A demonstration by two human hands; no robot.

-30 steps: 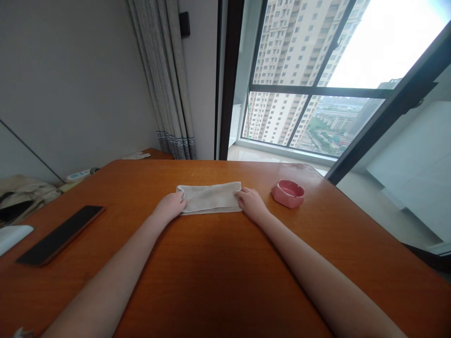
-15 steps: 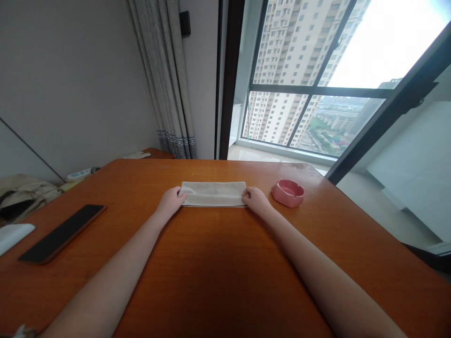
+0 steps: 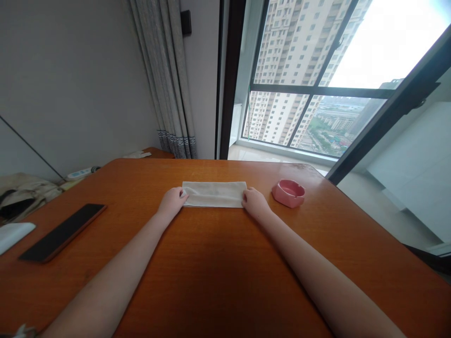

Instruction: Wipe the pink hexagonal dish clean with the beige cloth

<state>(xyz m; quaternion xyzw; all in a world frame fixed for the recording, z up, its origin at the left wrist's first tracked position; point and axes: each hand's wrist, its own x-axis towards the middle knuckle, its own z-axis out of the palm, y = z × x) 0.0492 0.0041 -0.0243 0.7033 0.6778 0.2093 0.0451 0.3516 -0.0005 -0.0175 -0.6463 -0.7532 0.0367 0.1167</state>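
A white folded cloth (image 3: 214, 194) lies flat on the wooden table (image 3: 218, 263) as a long strip running left to right. My left hand (image 3: 172, 201) pinches its left end, with the thumb on top of the fabric. At the opposite end my right hand (image 3: 254, 202) is closed on the near right corner, its fingers curled in. Both forearms reach forward across the table. Just right of my right hand stands a pink ashtray (image 3: 289, 193), apart from the cloth.
To the left lies a flat black slab (image 3: 63, 232) with a brown edge, beside a white object (image 3: 16, 234). A power strip (image 3: 81, 173) and crumpled fabric (image 3: 30, 197) sit beyond the left edge. A curtain (image 3: 169, 80) and a window (image 3: 310, 89) are behind the table.
My right hand's fingers have shifted slightly on the near right corner, and the near edge looks straighter. My left hand stays at the left end.
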